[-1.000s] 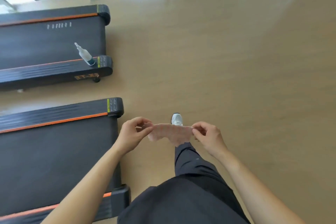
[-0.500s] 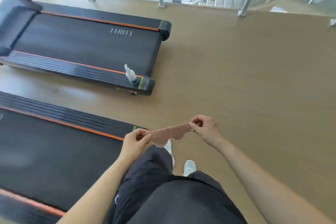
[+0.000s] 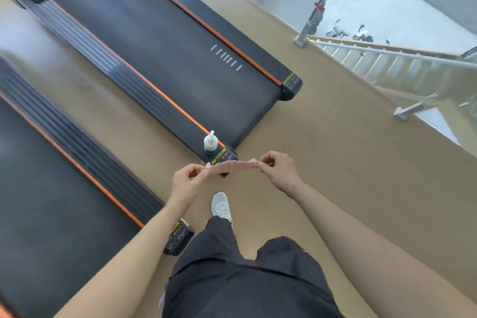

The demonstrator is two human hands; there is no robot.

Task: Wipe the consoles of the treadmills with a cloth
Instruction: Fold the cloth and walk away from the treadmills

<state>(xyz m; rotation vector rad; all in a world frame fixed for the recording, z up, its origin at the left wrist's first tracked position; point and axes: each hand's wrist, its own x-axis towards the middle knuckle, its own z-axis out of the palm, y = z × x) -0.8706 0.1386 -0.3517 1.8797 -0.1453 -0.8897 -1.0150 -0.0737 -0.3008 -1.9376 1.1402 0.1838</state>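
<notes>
Here your left hand (image 3: 189, 178) and right hand (image 3: 277, 170) pinch the ends of a pink cloth (image 3: 233, 166), stretched between them. The yellow-and-black sticker (image 3: 224, 156) on the treadmill (image 3: 160, 41) behind is too small to read.

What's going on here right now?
A person stands on the floor behind two treadmills, stretching a small pink cloth between the left hand and right hand. A spray bottle stands on the rear corner of the far treadmill. The near treadmill lies on the left. No console is in view; wiping has not begun.
</notes>
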